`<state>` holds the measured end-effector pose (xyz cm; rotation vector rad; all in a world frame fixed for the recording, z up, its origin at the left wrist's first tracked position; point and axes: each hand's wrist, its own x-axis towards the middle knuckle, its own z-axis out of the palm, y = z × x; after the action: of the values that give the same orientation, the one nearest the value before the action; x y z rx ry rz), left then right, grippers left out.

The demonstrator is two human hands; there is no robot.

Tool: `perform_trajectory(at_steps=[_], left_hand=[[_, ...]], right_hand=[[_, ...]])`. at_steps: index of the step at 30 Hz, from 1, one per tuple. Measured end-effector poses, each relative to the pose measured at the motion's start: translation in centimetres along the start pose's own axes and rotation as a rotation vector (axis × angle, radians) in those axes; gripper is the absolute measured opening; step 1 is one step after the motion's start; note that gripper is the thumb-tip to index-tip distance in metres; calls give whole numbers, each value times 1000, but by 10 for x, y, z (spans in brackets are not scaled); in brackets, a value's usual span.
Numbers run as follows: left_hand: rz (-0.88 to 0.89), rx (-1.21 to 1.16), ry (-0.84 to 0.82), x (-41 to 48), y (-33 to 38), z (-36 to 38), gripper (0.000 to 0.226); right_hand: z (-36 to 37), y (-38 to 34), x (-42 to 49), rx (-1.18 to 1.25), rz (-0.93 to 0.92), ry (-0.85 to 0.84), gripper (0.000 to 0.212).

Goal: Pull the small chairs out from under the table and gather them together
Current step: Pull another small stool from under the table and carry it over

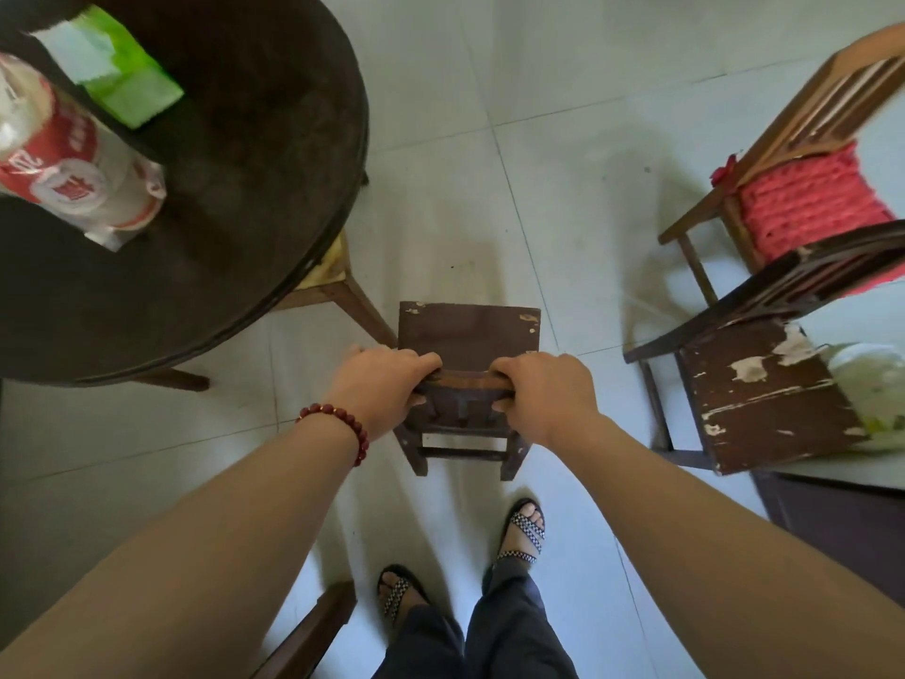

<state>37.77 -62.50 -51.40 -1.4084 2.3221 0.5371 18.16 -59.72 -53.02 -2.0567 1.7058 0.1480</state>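
A small dark brown wooden chair [467,335] stands on the tiled floor just right of the round dark table [274,154]. My left hand [387,384] and my right hand [543,394] both grip the top rail of its backrest, one at each end. To the right stands a second dark chair [764,394] with chipped paint on its seat. Behind that one is a lighter wooden chair [813,198] with a red knitted cushion. A further chair [338,267] with a yellowish seat remains tucked under the table's edge.
On the table lie a red and white wrapped roll [73,174] and a green and white pack [122,76]. A white bag [876,389] rests beside the chipped chair. A wooden piece [313,629] shows at the bottom. My feet in sandals [521,529] stand behind the small chair.
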Motion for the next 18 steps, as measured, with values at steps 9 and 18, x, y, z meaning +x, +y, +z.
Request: perform_trajectory(at_steps=[9, 18], left_hand=[[107, 106, 17, 102, 64, -58, 15], [237, 190, 69, 201, 94, -112, 18]], right_hand=[[-53, 101, 21, 32, 81, 46, 14], [-92, 169, 61, 58, 219, 204, 9]])
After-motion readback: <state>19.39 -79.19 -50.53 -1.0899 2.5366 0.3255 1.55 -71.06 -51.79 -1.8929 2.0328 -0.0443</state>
